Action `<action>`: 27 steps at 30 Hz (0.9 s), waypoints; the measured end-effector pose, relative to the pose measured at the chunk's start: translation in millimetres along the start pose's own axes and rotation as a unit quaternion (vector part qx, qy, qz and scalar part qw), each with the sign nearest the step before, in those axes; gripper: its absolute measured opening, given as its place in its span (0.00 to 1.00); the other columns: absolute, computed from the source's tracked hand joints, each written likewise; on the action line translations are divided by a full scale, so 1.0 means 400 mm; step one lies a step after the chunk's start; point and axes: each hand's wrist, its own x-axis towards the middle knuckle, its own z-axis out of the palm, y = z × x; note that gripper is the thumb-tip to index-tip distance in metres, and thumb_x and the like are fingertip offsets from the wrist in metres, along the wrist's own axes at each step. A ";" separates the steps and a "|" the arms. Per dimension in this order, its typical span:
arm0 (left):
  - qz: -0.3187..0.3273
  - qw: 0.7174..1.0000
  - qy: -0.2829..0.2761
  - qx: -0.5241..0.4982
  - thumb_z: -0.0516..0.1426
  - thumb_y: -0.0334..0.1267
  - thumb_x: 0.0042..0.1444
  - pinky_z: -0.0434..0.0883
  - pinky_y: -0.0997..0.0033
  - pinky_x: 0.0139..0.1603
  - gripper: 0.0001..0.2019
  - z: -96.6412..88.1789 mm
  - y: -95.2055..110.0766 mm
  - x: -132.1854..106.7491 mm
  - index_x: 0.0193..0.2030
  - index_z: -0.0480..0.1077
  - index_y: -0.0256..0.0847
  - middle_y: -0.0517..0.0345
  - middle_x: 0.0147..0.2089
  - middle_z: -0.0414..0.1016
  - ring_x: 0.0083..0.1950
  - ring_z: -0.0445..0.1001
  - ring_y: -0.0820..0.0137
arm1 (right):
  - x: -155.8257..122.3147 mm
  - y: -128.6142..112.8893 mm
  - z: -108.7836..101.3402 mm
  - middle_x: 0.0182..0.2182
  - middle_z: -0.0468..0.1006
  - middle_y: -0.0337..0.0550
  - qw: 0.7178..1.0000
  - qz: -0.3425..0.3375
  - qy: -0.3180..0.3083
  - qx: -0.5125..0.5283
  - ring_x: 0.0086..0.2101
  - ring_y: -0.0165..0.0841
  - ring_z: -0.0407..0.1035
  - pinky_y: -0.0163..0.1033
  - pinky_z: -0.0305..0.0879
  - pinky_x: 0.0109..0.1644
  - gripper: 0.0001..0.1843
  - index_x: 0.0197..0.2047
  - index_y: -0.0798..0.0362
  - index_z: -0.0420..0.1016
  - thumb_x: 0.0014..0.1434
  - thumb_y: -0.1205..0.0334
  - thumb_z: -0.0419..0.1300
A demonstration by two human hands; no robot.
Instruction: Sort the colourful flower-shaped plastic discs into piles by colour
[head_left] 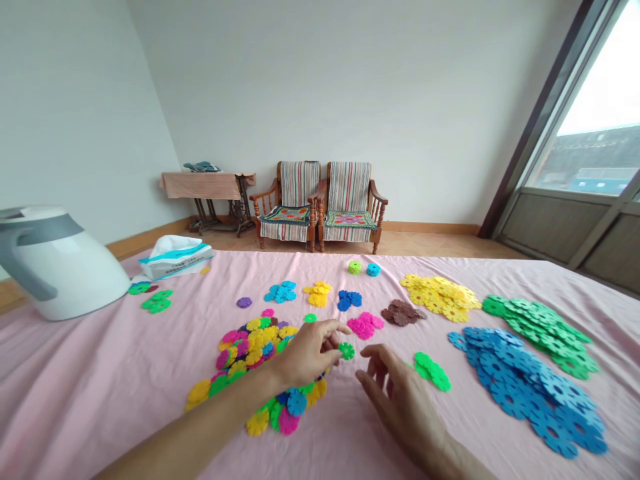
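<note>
My left hand (pixel 309 352) pinches a small green snowflake disc (pixel 346 351) just above the pink cloth, at the right edge of a mixed-colour pile of discs (pixel 253 363). My right hand (pixel 397 393) hovers close to the right of that disc, fingers loosely curled and apart, holding nothing. A small green heap (pixel 433 371) lies just right of my right hand. Sorted heaps lie further off: blue (pixel 530 387), green (pixel 543 327), yellow (pixel 441 297), brown (pixel 401 312) and pink (pixel 366 325).
The pink cloth (pixel 125 373) covers the table. A white kettle (pixel 55 263) stands at the far left, a tissue pack (pixel 175 257) behind it. Small clusters of discs lie along the back. Two wooden chairs (pixel 320 207) and a side table stand by the wall.
</note>
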 end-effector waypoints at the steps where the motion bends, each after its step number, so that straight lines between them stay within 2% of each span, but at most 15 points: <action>1: 0.000 1.000 -0.008 -0.019 0.55 0.27 0.46 0.69 0.76 0.31 0.20 0.010 0.009 -0.009 0.49 0.69 0.38 0.58 0.31 0.74 0.30 0.73 0.73 | 0.002 -0.006 -0.001 0.31 0.73 0.41 0.999 -0.011 0.005 0.034 0.27 0.29 0.66 0.32 0.58 0.28 0.13 0.46 0.52 0.64 0.58 0.58 0.52; 3: -0.003 0.999 -0.020 -0.042 0.56 0.28 0.48 0.69 0.75 0.31 0.20 0.027 0.022 -0.023 0.50 0.68 0.38 0.58 0.30 0.74 0.29 0.73 0.73 | 0.006 -0.015 -0.001 0.33 0.73 0.43 0.997 -0.023 0.011 0.076 0.29 0.30 0.66 0.33 0.60 0.30 0.11 0.43 0.52 0.66 0.58 0.59 0.51; 6: -0.019 0.998 -0.024 -0.045 0.56 0.29 0.48 0.69 0.75 0.30 0.18 0.040 0.031 -0.041 0.48 0.69 0.37 0.58 0.28 0.75 0.28 0.73 0.72 | 0.008 -0.022 -0.001 0.25 0.71 0.39 0.996 -0.009 -0.003 0.084 0.26 0.29 0.64 0.33 0.59 0.29 0.06 0.31 0.53 0.67 0.57 0.62 0.52; 10: -0.024 0.999 0.020 -0.008 0.57 0.32 0.48 0.70 0.74 0.34 0.17 0.028 0.028 -0.064 0.47 0.70 0.38 0.57 0.33 0.77 0.32 0.74 0.71 | 0.014 -0.020 -0.032 0.23 0.69 0.37 0.997 0.012 0.009 0.076 0.25 0.28 0.63 0.32 0.59 0.29 0.07 0.26 0.53 0.64 0.55 0.62 0.53; 14: -0.010 0.990 0.129 0.050 0.55 0.39 0.53 0.71 0.72 0.38 0.10 -0.039 -0.010 -0.086 0.40 0.73 0.40 0.56 0.35 0.78 0.37 0.75 0.69 | 0.030 0.027 -0.105 0.21 0.66 0.36 0.995 0.044 0.053 0.070 0.23 0.27 0.61 0.32 0.56 0.25 0.08 0.27 0.52 0.62 0.55 0.59 0.53; 18: -0.018 0.976 0.211 0.042 0.55 0.42 0.52 0.72 0.68 0.41 0.11 -0.133 -0.084 -0.100 0.37 0.72 0.38 0.54 0.36 0.77 0.38 0.75 0.66 | 0.042 0.117 -0.166 0.19 0.65 0.35 0.995 0.088 -0.006 0.041 0.22 0.28 0.61 0.31 0.53 0.23 0.09 0.27 0.53 0.65 0.53 0.58 0.54; 21: -0.044 0.966 0.256 0.015 0.56 0.45 0.50 0.72 0.66 0.40 0.13 -0.181 -0.126 -0.104 0.36 0.71 0.37 0.54 0.33 0.77 0.36 0.76 0.64 | 0.041 0.158 -0.184 0.19 0.68 0.36 0.993 0.105 -0.042 -0.028 0.21 0.28 0.62 0.32 0.53 0.23 0.08 0.27 0.54 0.67 0.53 0.59 0.53; 24: -0.055 0.960 0.273 -0.003 0.56 0.46 0.49 0.72 0.66 0.39 0.14 -0.201 -0.141 -0.106 0.36 0.71 0.36 0.53 0.33 0.77 0.36 0.77 0.64 | 0.044 0.141 -0.180 0.24 0.73 0.39 0.989 0.085 -0.001 -0.120 0.23 0.29 0.65 0.35 0.57 0.27 0.08 0.28 0.53 0.70 0.53 0.61 0.52; 27: -0.043 0.959 0.277 0.034 0.55 0.46 0.50 0.72 0.68 0.39 0.14 -0.207 -0.143 -0.109 0.36 0.71 0.38 0.54 0.34 0.78 0.37 0.76 0.64 | 0.057 0.079 -0.154 0.25 0.73 0.39 0.990 0.041 0.014 -0.136 0.24 0.30 0.67 0.35 0.58 0.28 0.09 0.28 0.53 0.71 0.54 0.63 0.51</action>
